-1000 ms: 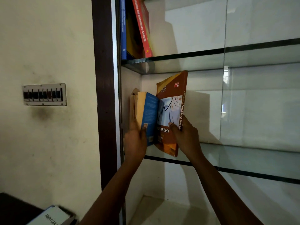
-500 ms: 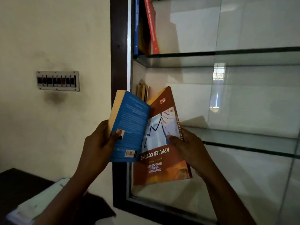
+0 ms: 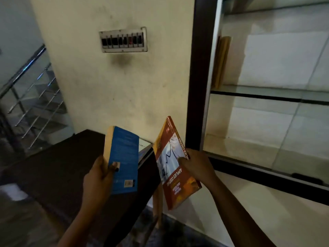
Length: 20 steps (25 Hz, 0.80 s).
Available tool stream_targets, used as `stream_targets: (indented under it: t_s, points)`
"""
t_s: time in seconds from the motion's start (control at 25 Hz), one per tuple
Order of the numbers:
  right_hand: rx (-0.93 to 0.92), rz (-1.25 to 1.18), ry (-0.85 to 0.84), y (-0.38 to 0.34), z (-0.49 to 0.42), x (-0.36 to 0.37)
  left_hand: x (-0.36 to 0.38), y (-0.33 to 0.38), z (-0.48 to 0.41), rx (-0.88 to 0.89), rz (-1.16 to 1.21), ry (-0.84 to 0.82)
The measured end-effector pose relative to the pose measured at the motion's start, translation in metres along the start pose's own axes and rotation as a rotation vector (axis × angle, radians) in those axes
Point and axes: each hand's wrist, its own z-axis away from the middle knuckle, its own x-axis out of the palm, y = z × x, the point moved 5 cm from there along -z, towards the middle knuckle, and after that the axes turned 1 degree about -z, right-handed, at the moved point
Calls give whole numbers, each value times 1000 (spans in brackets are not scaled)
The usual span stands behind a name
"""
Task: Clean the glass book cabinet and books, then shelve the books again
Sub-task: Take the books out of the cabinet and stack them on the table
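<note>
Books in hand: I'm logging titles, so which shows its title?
The orange Applied Costing book, right hand; the blue book in the left hand shows its barcoded back.

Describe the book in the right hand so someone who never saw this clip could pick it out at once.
Find the cabinet's dark wooden frame; just left of its lower end, the right hand grips the orange book, held tilted. Its cover reads APPLIED COSTING, unlike the blue book beside it in the left hand.
</note>
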Motion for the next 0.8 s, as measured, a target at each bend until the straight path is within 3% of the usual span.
stream_targets:
  t_s: [0.28, 0.48, 0.56, 0.68, 0.8]
  points:
    - [-40, 361, 31, -49, -89, 97, -45, -104, -36, -262, -49, 40]
    - [-134, 408, 106, -90, -190, 191, -45, -167, -94, -386, -22, 39]
    - [-107, 438, 73, -82, -215, 241, -44, -192, -112, -456, -32, 21]
    - [-59, 544, -253, -53, -218, 330, -43, -220, -124, -534, -37, -26]
    - [-86, 636, -249, -46, -223, 352, -41, -243, -134, -584, -27, -59]
